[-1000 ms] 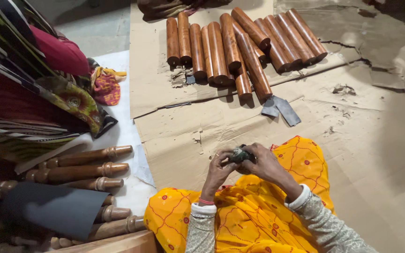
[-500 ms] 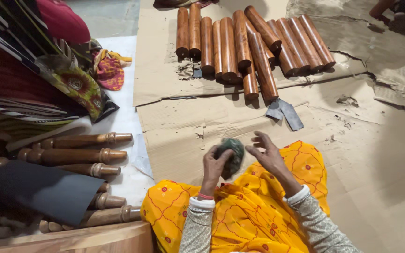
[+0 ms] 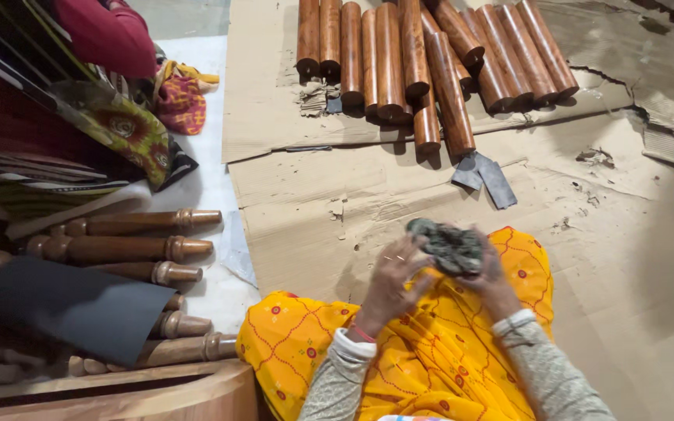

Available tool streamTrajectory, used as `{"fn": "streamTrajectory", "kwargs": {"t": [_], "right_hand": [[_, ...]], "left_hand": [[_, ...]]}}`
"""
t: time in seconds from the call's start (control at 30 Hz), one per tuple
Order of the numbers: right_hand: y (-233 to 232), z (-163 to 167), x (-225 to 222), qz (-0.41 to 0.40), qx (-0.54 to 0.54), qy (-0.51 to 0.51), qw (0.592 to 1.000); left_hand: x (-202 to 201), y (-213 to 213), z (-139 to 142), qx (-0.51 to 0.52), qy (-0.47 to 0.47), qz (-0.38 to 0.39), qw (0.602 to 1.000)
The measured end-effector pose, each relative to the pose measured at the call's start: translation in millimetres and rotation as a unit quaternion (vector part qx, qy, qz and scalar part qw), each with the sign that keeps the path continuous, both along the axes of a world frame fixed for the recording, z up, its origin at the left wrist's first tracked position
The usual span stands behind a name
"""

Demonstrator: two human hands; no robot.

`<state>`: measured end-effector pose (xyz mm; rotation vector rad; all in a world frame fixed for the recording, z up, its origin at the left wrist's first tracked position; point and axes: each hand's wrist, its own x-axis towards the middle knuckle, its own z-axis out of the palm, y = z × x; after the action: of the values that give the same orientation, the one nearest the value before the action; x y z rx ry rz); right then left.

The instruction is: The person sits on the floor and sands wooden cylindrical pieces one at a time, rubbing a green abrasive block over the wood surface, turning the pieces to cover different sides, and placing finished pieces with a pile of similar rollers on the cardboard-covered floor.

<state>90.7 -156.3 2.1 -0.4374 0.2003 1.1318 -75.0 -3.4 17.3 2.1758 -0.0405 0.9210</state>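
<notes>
Right hand fingers are gripping a grey pad; left hand fingers are spreading beside it.

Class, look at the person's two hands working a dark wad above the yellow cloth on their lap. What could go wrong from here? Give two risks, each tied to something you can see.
1. The dark wad sits mostly in the right hand, with the left hand only at its edge; it might slip onto the yellow cloth and mark it.
2. The polished wooden legs lie loose side by side on cardboard; a knock could roll them.
</notes>
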Motion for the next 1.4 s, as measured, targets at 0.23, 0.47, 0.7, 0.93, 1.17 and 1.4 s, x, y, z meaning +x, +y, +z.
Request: {"fn": "streamTrajectory", "kwargs": {"t": [0.23,0.47,0.7,0.93,1.17,1.4], "right_hand": [[-77.0,13.6,37.0,-0.030,0.037,-0.052,0.998],[-79.2,-25.3,52.4,-0.057,-0.043,-0.035,0.997],[-78.4,-22.2,59.9,-0.029,-0.041,-0.004,0.999],[-76.8,-25.8,57.5,-0.069,-0.112,-0.061,0.989],[-80.8,-34.8,50.8,-0.055,-0.216,-0.301,0.927],[-64.7,-36.1,53.6,-0.045,-0.098,-0.126,0.986]], "left_hand": [[6.3,67.8,-47.1,-0.486,0.027,0.236,0.841],[23.2,73.3,-72.8,-0.655,-0.095,0.131,0.738],[24.8,76.5,-71.3,-0.732,-0.079,0.099,0.670],[21.9,80.6,-76.5,-0.768,-0.123,0.121,0.617],[11.2,80.4,-87.7,-0.775,-0.175,0.096,0.600],[-15.6,80.8,-48.9,-0.695,-0.145,0.145,0.689]]}}
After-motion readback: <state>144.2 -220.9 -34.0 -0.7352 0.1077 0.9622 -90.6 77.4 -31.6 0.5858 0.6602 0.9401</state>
